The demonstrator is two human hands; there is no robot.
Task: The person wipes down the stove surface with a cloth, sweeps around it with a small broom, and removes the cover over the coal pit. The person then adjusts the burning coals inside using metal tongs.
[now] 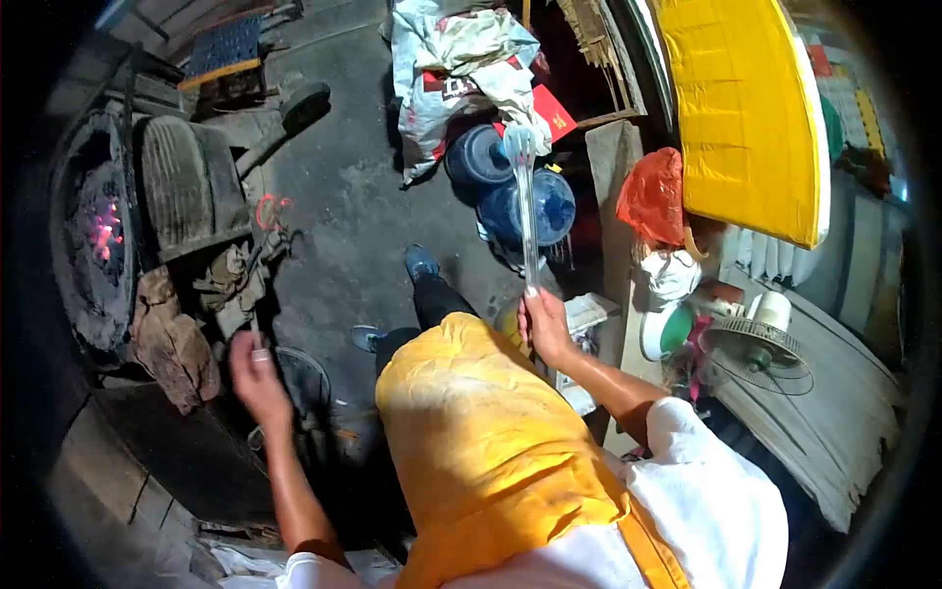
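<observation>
My right hand [547, 324] is closed around the lower end of a pair of long metal tongs [528, 216]. They point up and away from me, their scalloped tips over two blue water jugs. On the other side, my left hand [261, 385] is low beside the stove, fingers drawn together. A thin pale strip [256, 329] seems to run into its fingertips, but what it belongs to is unclear. Just beyond that hand hang dirty cloths [231, 280]. A brown crumpled cloth [175, 339] lies to its left, at the stove's edge.
Glowing coals [105, 234] burn in the round stove [74, 285] at far left. The blue water jugs [530, 208] and a white sack [456, 69] stand ahead. On the right are a yellow panel [746, 108], a red plastic bag [653, 199] and a fan [756, 348].
</observation>
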